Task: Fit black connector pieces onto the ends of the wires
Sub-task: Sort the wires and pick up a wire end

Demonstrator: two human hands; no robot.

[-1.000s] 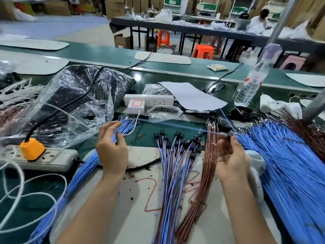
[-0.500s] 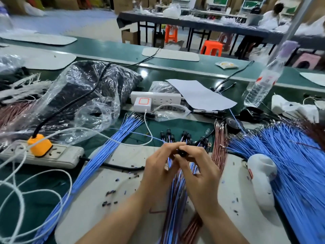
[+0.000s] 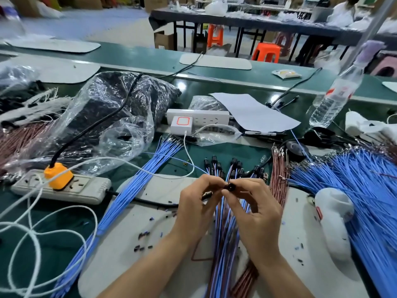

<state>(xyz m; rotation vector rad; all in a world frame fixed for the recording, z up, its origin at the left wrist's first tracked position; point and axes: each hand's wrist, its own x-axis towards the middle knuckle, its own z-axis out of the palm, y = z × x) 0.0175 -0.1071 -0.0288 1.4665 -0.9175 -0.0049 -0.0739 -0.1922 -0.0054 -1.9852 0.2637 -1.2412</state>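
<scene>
- The black connector piece (image 3: 229, 187) sat between your two hands, above the white mat (image 3: 150, 231) at the near middle of the bench (image 3: 225, 153).
- Your fingertips covered most of it, so I could not tell whether a wire end was seated in it.
- Your right hand (image 3: 255, 209) pinched the piece narrowly between thumb and forefinger, with the other fingers loosely curled.
- Your left hand (image 3: 196, 204) pinched it from the other side, fingers curled tight. A second dark bit near its palm was too small to identify.
- Beneath your hands lay the capped wires (image 3: 223, 237), their black ends fanned out just beyond your fingers.
- Loose blue wires (image 3: 133, 196) ran to the left. A blue heap (image 3: 365, 190), cut off at the right edge, lay to the right, with brown wires (image 3: 279, 177) between.
</scene>
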